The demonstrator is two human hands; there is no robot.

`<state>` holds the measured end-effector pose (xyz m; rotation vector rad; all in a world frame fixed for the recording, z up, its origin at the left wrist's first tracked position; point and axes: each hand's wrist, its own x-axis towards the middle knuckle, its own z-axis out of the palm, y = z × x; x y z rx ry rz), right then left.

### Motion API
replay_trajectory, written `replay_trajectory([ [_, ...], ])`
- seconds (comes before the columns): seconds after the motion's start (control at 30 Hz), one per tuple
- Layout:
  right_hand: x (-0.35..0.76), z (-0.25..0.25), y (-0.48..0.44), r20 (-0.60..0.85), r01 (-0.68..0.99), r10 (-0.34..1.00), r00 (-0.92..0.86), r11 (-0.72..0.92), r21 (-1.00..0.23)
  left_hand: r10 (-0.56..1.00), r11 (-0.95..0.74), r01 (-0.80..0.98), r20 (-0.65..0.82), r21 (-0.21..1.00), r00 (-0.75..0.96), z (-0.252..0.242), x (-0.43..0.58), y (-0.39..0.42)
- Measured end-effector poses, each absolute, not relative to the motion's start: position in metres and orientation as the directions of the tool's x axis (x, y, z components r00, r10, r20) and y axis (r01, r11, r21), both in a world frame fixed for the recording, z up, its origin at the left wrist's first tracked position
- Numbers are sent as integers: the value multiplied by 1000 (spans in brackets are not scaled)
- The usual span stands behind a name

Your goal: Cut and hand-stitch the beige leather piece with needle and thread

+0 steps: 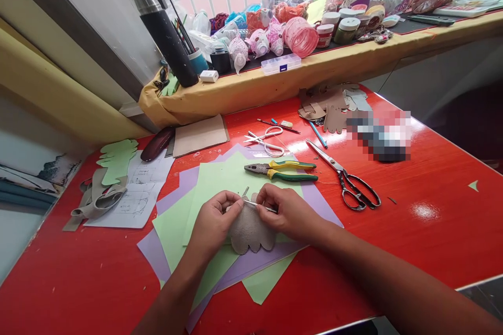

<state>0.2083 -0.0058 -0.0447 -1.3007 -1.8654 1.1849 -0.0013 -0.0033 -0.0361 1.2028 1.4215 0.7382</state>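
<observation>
- Landmark: we take the pliers [281, 171], lying on green and purple sheets [216, 180].
- On their near side we find the grey scalloped piece [252, 230].
- Left hand [220, 214]: we note thumb and fingers pinching this piece at its upper edge.
- Right hand [277, 207]: we observe fingertips closed around a slender rod [250, 202].
- Beyond the pliers we see white-handled scissors [259, 139]; to their right, black-handled scissors [332, 161].

"What is carried by the red table [70, 267]?"
"A paper stack [223, 174]; black-handled scissors [341, 170] are placed to its right."
"And behind the stack?"
"A tan sheet [201, 136] is laid there, leftward."
</observation>
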Motion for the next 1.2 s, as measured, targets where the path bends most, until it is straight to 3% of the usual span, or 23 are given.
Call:
replay_trajectory([
  [0.4,208,-43,-6,-53,465,933,-355,127,-876,922,337,219,-369,916,122,-35,-3,-3],
  [1.2,207,-42,-6,-64,494,933,-355,129,-860,931,322,320,-359,891,65,-27,-1,-1],
])
